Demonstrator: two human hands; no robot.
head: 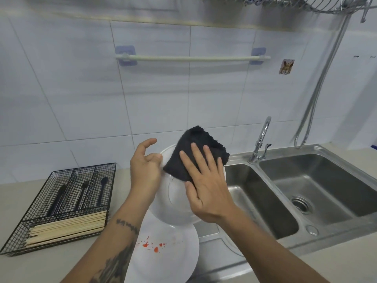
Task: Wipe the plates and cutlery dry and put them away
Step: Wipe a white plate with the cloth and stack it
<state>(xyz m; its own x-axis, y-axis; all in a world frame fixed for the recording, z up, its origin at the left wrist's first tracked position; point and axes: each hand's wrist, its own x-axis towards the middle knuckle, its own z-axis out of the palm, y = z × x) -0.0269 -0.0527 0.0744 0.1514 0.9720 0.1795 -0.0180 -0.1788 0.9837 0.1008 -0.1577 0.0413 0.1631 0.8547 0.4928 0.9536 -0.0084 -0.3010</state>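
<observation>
Left hand: we are seeing our left hand (145, 166) steadying the white plate (173, 205) at its left rim, thumb side against the edge, fingers loosely curved, the index finger lifting free above the rim.
Right hand: our right hand (206, 186) is lying flat, fingers straight and slightly spread, pressing the black cloth (195, 154) onto the face of the plate.
Plate: it is being held tilted in the air, in front of the wall and just left of the sink (263, 201), its lower edge hanging over a second plate.
Cloth: it is covering the upper right part of the held plate, its far corner sticking up past the rim.
Second plate: the lower white plate (167, 252) is lying flat on the counter (16, 266) below our arms, showing orange-red spots near its middle.
Cutlery tray: the black wire tray (61, 207) is sitting on the counter to the left, well apart from the plates; we are seeing dark cutlery (82, 193) in its upright compartments and pale chopsticks (67, 227) in the near, crosswise one.
Sink: the steel double basin is standing to the right, with the tap (261, 139) behind the divider.
Wall: a pale towel bar (191, 58) is running across the white tiles.
</observation>
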